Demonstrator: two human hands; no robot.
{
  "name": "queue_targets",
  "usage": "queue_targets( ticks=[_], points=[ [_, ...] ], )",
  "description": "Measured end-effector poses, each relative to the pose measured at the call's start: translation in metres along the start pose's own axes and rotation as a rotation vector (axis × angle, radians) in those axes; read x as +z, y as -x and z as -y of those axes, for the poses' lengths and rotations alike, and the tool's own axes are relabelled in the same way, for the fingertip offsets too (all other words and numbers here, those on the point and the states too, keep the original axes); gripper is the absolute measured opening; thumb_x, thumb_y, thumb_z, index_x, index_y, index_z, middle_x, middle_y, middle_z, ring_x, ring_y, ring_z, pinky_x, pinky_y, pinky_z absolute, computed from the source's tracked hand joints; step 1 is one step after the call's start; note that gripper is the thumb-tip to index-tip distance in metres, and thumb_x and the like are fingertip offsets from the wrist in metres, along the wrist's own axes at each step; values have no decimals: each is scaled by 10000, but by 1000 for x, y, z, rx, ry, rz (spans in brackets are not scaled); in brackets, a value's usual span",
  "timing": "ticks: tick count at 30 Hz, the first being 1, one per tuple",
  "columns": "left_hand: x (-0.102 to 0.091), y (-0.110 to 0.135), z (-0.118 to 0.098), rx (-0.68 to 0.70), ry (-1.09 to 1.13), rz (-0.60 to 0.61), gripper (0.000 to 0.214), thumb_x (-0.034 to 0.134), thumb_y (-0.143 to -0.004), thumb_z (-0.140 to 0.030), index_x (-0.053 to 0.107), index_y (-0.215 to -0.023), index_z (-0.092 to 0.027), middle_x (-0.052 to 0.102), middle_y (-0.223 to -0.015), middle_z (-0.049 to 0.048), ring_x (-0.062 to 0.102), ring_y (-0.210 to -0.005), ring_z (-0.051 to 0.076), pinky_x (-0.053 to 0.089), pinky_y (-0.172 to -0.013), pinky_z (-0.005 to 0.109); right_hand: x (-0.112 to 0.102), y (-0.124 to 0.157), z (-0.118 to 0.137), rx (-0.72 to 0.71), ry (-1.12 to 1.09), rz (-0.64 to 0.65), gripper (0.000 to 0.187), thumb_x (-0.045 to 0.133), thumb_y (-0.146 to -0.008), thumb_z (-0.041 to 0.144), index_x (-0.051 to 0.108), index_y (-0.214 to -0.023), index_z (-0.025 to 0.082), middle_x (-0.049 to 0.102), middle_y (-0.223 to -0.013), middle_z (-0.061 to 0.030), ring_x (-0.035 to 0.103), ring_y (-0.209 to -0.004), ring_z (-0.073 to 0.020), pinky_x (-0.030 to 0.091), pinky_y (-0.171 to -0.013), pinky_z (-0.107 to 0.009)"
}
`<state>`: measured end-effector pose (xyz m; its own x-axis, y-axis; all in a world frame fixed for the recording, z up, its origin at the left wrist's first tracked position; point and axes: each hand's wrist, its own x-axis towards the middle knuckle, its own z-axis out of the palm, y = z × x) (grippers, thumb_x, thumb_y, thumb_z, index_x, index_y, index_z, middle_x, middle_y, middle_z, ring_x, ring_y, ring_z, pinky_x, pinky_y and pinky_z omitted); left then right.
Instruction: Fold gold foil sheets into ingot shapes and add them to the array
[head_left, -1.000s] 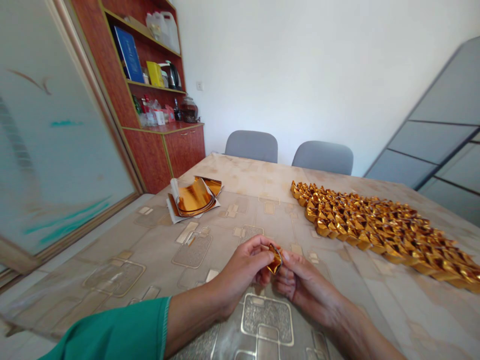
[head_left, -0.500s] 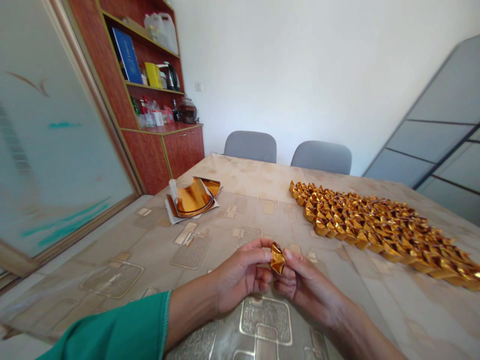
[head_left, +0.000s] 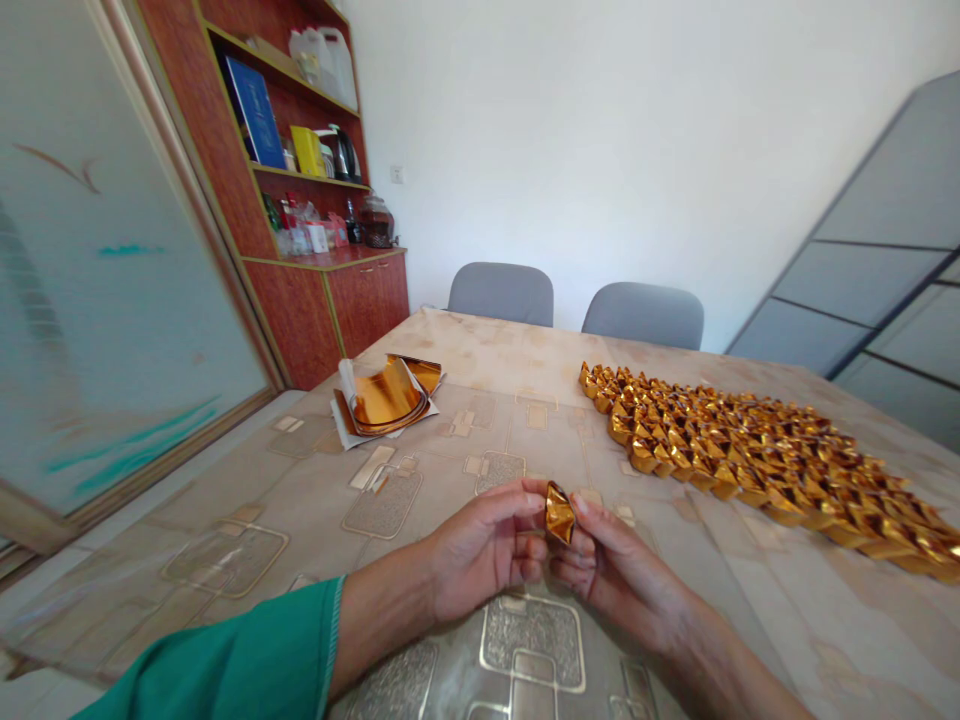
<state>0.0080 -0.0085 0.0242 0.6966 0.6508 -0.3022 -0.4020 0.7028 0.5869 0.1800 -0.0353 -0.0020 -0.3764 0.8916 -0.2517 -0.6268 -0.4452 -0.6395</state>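
Note:
A small folded gold foil paper ingot (head_left: 559,513) is held up between my two hands, just above the table. My left hand (head_left: 487,545) pinches its left side between thumb and fingertips, the other fingers curled beneath. On the opposite side my right hand (head_left: 611,555) grips it with thumb and curled fingers. To the right lie rows of finished gold foil ingots (head_left: 720,430), packed close together. A stack of gold foil paper sheets (head_left: 386,395), curled and with white backing showing, rests farther off to the left.
The table (head_left: 495,350) wears a patterned plastic cover. Two grey chairs (head_left: 501,292) stand at its far side. A red-brown cabinet (head_left: 367,300) with bottles and jugs is at the back left, beside a frosted glass door (head_left: 112,280).
The foil ingot has shifted slightly right and up and turned a little between my fingers. Both hands keep hold of it; the rows and the sheets have not moved.

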Motion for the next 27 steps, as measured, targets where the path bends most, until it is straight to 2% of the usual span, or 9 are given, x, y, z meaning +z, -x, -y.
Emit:
queue_targets(
  ticks=[4,8,13,20,22,27],
  points=[
    [-1,0,0,-28,123,49,255,761,-740,-107,658,-968,-157,661,-782,0,526,-481,19,463,-524,137,-2,2,3,20,-37,27,269,836,-748,355,662,-751,149,405,-547,76,302,-503,-50,289,-506,-183],
    [-3,0,2,-23,122,11,275,765,-733,-92,645,-971,-159,634,-765,-20,520,-491,13,452,-535,136,-4,0,2,38,-38,33,258,839,-746,340,686,-827,149,428,-556,74,312,-504,-50,284,-507,-182],
    [-1,2,3,10,-70,-72,277,732,-738,-183,584,-972,-185,590,-736,-38,495,-495,30,393,-505,150,1,-1,1,32,46,12,270,847,-729,347,703,-811,134,407,-540,77,258,-512,-51,239,-499,-180],
    [1,1,7,79,-263,-210,235,616,-683,-160,571,-913,-182,544,-605,-50,465,-464,58,347,-454,157,7,-1,-3,-12,169,-23,303,837,-732,384,680,-766,128,359,-553,80,227,-521,-59,196,-486,-190],
    [0,0,7,73,-201,-185,202,632,-707,-159,583,-902,-170,569,-638,-37,480,-470,51,365,-456,151,6,-1,-3,-9,151,-31,294,838,-735,376,684,-782,130,354,-550,83,233,-516,-58,202,-484,-189],
    [-1,0,3,-23,133,-10,268,728,-750,-101,628,-993,-155,612,-728,-28,518,-478,22,472,-518,134,-2,-1,3,27,-38,-29,270,858,-712,342,682,-784,150,421,-539,78,293,-493,-50,277,-504,-188]
  ],
)
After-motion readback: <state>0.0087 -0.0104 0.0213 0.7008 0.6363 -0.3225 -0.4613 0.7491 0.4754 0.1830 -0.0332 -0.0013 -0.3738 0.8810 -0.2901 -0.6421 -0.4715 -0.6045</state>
